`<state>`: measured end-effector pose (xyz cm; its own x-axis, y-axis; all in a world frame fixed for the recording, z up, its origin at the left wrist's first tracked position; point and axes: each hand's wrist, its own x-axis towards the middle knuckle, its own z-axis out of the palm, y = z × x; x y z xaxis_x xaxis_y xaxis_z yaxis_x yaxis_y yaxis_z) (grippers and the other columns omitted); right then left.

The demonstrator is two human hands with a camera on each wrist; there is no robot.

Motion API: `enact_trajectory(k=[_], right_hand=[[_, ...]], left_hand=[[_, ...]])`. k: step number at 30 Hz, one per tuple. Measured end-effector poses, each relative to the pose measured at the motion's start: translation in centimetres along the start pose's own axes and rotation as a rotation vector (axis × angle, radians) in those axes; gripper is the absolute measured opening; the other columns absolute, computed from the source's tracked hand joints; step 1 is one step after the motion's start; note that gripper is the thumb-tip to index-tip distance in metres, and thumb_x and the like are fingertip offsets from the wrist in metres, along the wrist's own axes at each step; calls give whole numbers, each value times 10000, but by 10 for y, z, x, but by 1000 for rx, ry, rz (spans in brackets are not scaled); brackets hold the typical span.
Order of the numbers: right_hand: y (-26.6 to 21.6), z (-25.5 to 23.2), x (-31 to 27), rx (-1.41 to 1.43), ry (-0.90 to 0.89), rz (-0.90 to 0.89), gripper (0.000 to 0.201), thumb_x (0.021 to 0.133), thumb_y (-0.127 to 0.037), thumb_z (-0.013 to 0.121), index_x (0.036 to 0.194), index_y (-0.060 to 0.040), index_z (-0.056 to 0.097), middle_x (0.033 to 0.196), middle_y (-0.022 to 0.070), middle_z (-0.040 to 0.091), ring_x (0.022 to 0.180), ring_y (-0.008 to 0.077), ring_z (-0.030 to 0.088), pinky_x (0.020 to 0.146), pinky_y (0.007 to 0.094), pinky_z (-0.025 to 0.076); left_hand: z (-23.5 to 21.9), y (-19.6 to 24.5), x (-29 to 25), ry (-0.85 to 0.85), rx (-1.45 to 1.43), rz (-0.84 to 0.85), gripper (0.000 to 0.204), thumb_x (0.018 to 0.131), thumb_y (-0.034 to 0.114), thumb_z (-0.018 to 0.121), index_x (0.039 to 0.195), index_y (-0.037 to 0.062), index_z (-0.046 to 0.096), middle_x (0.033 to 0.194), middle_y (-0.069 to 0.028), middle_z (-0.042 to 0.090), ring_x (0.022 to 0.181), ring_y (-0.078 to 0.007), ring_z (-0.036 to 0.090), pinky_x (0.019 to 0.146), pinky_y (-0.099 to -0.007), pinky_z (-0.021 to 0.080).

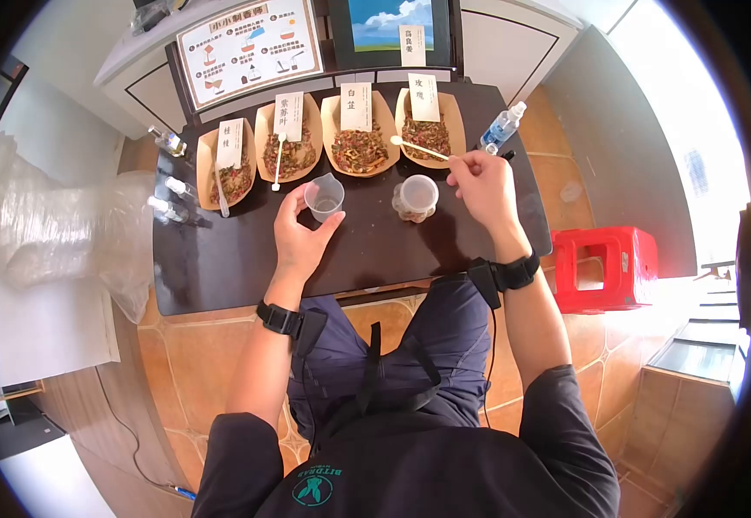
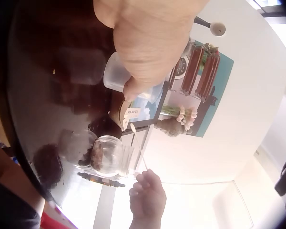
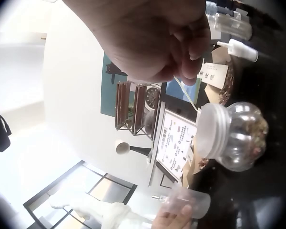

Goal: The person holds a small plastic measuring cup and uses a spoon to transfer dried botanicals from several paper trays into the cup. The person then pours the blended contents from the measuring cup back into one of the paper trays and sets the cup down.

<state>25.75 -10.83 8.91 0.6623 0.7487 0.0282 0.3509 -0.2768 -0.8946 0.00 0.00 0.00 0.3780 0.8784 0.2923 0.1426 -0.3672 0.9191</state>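
My left hand (image 1: 302,233) grips a small clear plastic measuring cup (image 1: 324,200) with a pouring lip, thumb on one side and fingers on the other. Between thumb and fingertips of my right hand (image 1: 487,192) is the end of a slim cream-coloured spoon (image 1: 425,150). Its small round bowl reaches left over the rightmost paper tray (image 1: 455,129) of dried herbs. On the table between my hands stands a ribbed clear jar (image 3: 245,136) with a frosted lid (image 1: 419,192); some dried herbs show inside it.
Several paper trays of dried herbs line the dark table (image 1: 358,259), each with a label card. Two more spoons lie on trays, one a white spoon (image 1: 279,162). Small bottles (image 1: 168,209) stand at the left edge, a spray bottle (image 1: 503,126) at the right. A red stool (image 1: 604,268) is beside the table.
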Motion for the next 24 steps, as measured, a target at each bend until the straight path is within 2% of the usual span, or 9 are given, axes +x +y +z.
enact_trajectory(k=[2,3,7,9,10,12,15,17,24], right_hand=[[-7,4,10,-101,-85,3,229,863,-183,638,814,33,699,666,114,696,593,174,674,582,295,517],[0,8,18,-159,-53,-83,229,829,-191,651,783,28,700,650,115,690,584,190,672,589,313,522],[1,18,35,-302,-59,-215,233,813,-198,651,762,25,700,646,121,688,597,209,680,601,330,525],[-4,21,40,-255,-187,-71,220,804,-197,658,746,11,699,640,96,687,565,174,650,577,318,508],[-3,22,44,-255,-189,-72,220,804,-197,658,746,11,699,640,96,687,565,174,650,577,318,508],[4,26,50,-132,-274,67,211,810,-191,663,732,2,694,635,65,679,519,131,585,532,294,475],[4,28,52,-18,-324,118,209,833,-187,671,742,0,688,651,43,667,497,96,518,483,267,426],[9,30,55,40,-362,160,207,849,-180,668,762,8,683,664,49,664,499,90,514,469,255,410],[13,33,57,224,-422,300,181,882,-144,666,817,25,655,701,59,648,497,68,491,433,211,367]], left_hand=[[2,-1,3,-16,28,-11,554,741,30,822,1227,-3,558,1179,-98,629,1063,-173,620,966,-320,476],[3,-1,4,-14,28,-11,554,741,30,822,1227,-3,558,1179,-98,629,1063,-173,620,966,-320,476],[7,2,9,2,80,-26,565,737,56,829,1230,2,559,1162,-96,636,1048,-177,624,949,-323,484],[9,3,13,6,89,-36,569,736,64,832,1231,4,559,1158,-96,638,1047,-181,626,949,-324,485],[11,4,14,4,63,-48,564,727,68,831,1218,-3,563,1158,-116,636,1044,-207,631,940,-338,495],[12,6,16,4,37,-60,560,718,71,830,1205,-10,567,1158,-136,635,1041,-234,637,932,-352,505],[13,8,17,-6,66,-64,563,720,76,832,1207,-13,564,1160,-140,635,1035,-240,643,922,-354,513],[13,8,17,-14,73,-64,565,743,95,832,1232,1,565,1159,-104,642,1044,-194,631,943,-333,493],[13,7,17,-17,59,-59,574,741,103,838,1236,4,566,1169,-106,641,1041,-194,636,936,-329,498]])
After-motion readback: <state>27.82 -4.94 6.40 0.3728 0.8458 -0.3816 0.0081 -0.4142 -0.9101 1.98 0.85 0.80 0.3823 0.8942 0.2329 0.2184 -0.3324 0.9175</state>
